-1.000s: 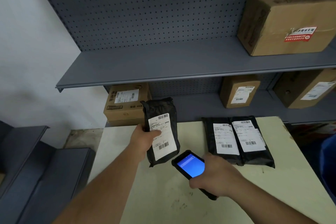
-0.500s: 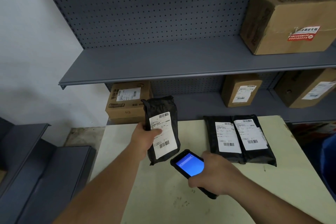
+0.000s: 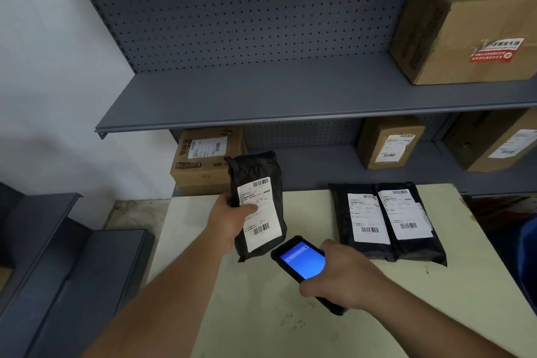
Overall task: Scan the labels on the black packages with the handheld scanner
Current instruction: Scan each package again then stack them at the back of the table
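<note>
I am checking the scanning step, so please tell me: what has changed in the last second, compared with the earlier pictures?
Almost nothing. The left hand still holds the black package upright with its label facing the camera, and the right hand still holds the scanner, screen lit blue, just below it. Only the camera shifted slightly. The two black packages on the table have not moved.

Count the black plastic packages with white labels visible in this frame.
3. One black plastic package is held upright in the left hand; two more lie side by side, touching, on the pale table. Others could be out of frame.
</note>
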Demonstrator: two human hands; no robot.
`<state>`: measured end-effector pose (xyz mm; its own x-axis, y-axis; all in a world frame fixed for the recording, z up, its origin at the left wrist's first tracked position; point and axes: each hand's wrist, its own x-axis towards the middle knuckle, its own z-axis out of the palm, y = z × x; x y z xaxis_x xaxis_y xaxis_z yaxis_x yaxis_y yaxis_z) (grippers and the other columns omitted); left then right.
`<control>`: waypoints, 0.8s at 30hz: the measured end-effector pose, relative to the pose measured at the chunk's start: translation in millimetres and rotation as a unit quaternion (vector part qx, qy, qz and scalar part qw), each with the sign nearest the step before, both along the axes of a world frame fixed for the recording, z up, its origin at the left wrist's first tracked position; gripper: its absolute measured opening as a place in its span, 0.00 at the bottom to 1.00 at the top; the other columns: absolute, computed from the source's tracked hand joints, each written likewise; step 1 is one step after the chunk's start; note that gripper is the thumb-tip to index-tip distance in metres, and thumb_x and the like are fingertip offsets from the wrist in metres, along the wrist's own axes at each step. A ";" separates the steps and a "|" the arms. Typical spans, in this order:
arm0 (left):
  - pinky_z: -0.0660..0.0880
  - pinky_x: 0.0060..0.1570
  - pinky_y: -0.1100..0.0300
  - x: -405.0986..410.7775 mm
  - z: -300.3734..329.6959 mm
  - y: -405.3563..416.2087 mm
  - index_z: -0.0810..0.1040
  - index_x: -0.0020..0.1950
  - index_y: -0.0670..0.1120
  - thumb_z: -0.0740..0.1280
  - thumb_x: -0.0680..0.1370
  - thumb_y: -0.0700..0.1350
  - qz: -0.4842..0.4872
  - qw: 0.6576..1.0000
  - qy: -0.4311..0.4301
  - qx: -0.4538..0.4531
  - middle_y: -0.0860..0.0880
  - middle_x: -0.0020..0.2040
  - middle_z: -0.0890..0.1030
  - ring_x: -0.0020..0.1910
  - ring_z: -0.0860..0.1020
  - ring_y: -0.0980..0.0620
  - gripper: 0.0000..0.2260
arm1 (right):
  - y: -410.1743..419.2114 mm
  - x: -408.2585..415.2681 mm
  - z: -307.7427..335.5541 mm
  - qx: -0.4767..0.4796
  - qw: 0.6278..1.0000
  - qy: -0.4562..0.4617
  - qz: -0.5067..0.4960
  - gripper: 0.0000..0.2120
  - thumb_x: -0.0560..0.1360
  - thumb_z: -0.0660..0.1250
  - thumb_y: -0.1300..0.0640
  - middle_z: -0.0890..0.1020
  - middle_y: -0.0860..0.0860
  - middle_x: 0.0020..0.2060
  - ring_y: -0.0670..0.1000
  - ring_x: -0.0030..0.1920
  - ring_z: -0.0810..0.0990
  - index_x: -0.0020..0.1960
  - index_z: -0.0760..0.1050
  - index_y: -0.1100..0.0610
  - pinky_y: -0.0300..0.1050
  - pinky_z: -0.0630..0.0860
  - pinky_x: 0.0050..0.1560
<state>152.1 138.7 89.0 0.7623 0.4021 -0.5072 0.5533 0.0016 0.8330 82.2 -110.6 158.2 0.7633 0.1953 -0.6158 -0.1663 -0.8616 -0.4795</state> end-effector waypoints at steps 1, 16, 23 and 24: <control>0.82 0.48 0.49 0.0 -0.8 0.5 0.78 0.63 0.46 0.79 0.74 0.39 0.000 1.000 0.001 0.003 0.48 0.55 0.85 0.50 0.85 0.46 0.20 | 0.5 0.5 -0.4 0.000 1.000 0.001 0.001 0.25 0.63 0.77 0.42 0.80 0.48 0.49 0.51 0.49 0.84 0.53 0.72 0.52 0.47 0.81 0.46; 0.80 0.42 0.53 5.2 -6.9 -15.5 0.78 0.62 0.45 0.78 0.74 0.39 0.001 1.000 0.008 0.008 0.48 0.54 0.86 0.49 0.85 0.47 0.18 | -17.2 9.4 -1.3 0.001 1.000 -0.013 -0.028 0.24 0.62 0.76 0.43 0.81 0.49 0.48 0.52 0.49 0.85 0.52 0.72 0.52 0.50 0.82 0.46; 0.83 0.53 0.45 18.5 -12.5 -47.6 0.80 0.60 0.46 0.78 0.74 0.40 -0.020 1.000 0.013 -0.003 0.47 0.54 0.86 0.52 0.85 0.44 0.16 | -47.2 12.0 -5.3 -0.006 0.999 -0.014 -0.048 0.25 0.63 0.77 0.43 0.81 0.47 0.48 0.50 0.48 0.84 0.54 0.73 0.51 0.50 0.84 0.50; 0.83 0.55 0.43 20.6 -13.8 -54.7 0.80 0.60 0.47 0.78 0.74 0.40 -0.026 1.000 0.015 -0.007 0.47 0.55 0.87 0.53 0.85 0.44 0.16 | -53.8 12.4 -6.2 -0.007 0.998 -0.014 -0.053 0.25 0.63 0.77 0.43 0.80 0.47 0.48 0.50 0.48 0.83 0.54 0.72 0.51 0.50 0.83 0.50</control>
<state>172.7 84.0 75.2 0.7659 0.3556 -0.5357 0.5780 -0.0155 0.8159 94.6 -164.5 152.0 0.7958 0.1029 -0.5968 -0.2449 -0.8466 -0.4725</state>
